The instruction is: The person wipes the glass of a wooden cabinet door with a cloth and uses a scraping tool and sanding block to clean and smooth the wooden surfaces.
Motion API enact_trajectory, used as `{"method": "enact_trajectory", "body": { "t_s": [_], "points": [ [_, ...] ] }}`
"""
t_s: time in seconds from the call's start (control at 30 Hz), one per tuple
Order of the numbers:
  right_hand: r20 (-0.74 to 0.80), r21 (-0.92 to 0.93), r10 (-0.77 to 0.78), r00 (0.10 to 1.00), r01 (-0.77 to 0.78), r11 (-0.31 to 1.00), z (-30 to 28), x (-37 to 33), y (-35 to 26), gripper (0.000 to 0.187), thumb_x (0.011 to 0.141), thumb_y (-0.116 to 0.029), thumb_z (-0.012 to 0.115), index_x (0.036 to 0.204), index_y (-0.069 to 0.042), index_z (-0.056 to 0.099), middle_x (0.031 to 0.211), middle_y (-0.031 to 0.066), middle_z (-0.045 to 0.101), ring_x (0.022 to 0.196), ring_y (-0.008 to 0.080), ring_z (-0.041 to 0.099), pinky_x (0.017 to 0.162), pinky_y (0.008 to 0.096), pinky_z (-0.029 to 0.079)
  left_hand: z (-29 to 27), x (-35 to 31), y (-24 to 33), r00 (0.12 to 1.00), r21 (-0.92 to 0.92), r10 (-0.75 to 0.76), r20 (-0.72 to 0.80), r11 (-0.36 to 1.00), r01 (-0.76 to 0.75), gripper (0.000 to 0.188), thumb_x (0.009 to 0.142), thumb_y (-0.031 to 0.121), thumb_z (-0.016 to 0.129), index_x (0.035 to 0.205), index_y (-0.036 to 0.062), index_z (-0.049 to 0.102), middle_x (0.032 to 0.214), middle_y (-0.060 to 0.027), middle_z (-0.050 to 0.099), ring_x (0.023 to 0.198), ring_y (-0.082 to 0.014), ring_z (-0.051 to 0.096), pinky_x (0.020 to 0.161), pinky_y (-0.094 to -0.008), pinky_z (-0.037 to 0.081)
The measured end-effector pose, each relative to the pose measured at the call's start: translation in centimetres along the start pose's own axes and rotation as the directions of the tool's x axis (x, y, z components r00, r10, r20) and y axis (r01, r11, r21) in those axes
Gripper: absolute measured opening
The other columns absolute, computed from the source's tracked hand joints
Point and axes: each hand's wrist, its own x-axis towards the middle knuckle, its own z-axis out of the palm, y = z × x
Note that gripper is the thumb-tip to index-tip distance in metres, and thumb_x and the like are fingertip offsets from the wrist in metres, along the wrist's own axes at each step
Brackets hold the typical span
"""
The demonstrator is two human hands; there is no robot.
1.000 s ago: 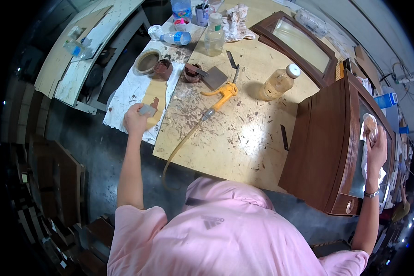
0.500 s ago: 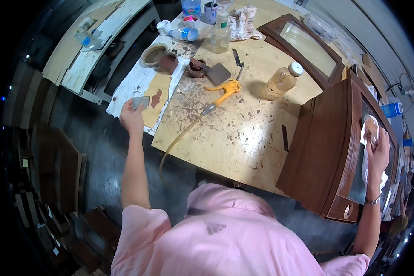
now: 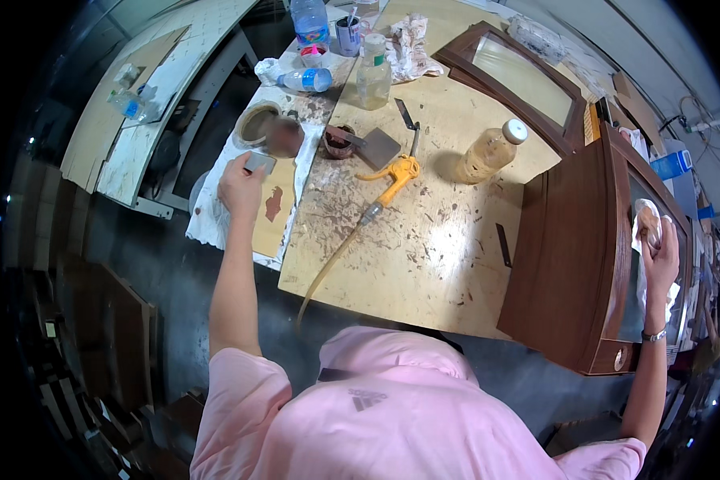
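Observation:
My left hand [image 3: 240,190] is closed on a small flat grey rectangular piece [image 3: 260,163]. It hovers over or rests by a tan sheet [image 3: 266,232] with a reddish-brown patch, lying on a white cloth [image 3: 206,228]; contact is unclear. Just beyond is a round tub [image 3: 256,126] with a blurred brown shape beside it. On the far right, my right hand [image 3: 662,260] grips a brown-stained white rag [image 3: 645,224] against the glazed front of a brown wooden cabinet [image 3: 564,256].
An orange spray gun [image 3: 392,182] with a hose lies mid-table. Nearby are a bowl of brown paste [image 3: 338,144], a dark flat scraper [image 3: 378,150] and a white-capped bottle [image 3: 490,152]. Behind lie a framed glass door [image 3: 528,76], a plastic bottle [image 3: 306,80] and a crumpled rag [image 3: 410,48].
My left hand has moved farther along the tan sheet, toward the round tub, with the grey piece. The right hand stays at the cabinet with the rag. The whole view has shifted slightly.

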Motion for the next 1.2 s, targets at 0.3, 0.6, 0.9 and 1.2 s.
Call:
{"method": "enact_trajectory", "body": {
  "t_s": [0.3, 0.6, 0.9, 1.2],
  "points": [
    [0.047, 0.062, 0.013, 0.999, -0.016, 0.998, 1.1, -0.8, 4.7, 0.055, 0.088, -0.018, 0.072, 0.137, -0.001, 0.053, 0.136, 0.0152, 0.058, 0.124, 0.0289, 0.058, 0.101, 0.0345, 0.047, 0.3, 1.2, -1.0, 0.997, -0.161, 0.06, 0.044, 0.986, -0.053, 0.04, 0.069, 0.014, 0.084, 0.107, 0.0098, 0.073, 0.097, -0.0099, 0.072, 0.083, -0.0253, 0.069, 0.076, -0.0374, 0.053],
    [0.062, 0.17, 0.084, 0.994, -0.094, 0.981, 1.1, -0.8, 4.6, 0.054, 0.088, -0.02, 0.073, 0.135, -0.001, 0.054, 0.134, 0.016, 0.059, 0.122, 0.0294, 0.06, 0.099, 0.0339, 0.047, 0.3, 1.1, -2.3, 0.996, -0.187, 0.0, 0.09, 0.982, 0.017, 0.04, 0.07, 0.015, 0.083, 0.108, 0.0076, 0.073, 0.095, -0.0091, 0.072, 0.08, -0.0246, 0.069, 0.074, -0.0354, 0.053],
    [0.065, 0.214, 0.097, 0.993, -0.109, 0.971, 1.1, -0.7, 4.3, 0.054, 0.088, -0.018, 0.074, 0.135, 0.0, 0.054, 0.132, 0.0155, 0.061, 0.117, 0.0263, 0.062, 0.096, 0.0325, 0.049, 0.2, 0.3, -3.2, 0.976, 0.001, 0.023, 0.218, 1.0, -0.024, 0.039, 0.07, 0.015, 0.082, 0.107, 0.0067, 0.073, 0.096, -0.0117, 0.073, 0.083, -0.0247, 0.07, 0.074, -0.0361, 0.054],
    [0.056, 0.195, 0.075, 0.996, -0.085, 0.977, 1.1, -0.6, 4.2, 0.054, 0.089, -0.018, 0.074, 0.136, 0.0, 0.054, 0.133, 0.0154, 0.06, 0.119, 0.0255, 0.062, 0.095, 0.032, 0.05, 0.0, -1.1, -3.1, 0.976, -0.015, 0.217, 0.024, 0.976, -0.217, 0.035, 0.071, 0.014, 0.082, 0.104, 0.0062, 0.073, 0.085, -0.01, 0.073, 0.075, -0.024, 0.07, 0.07, -0.0352, 0.054]
  ]
}}
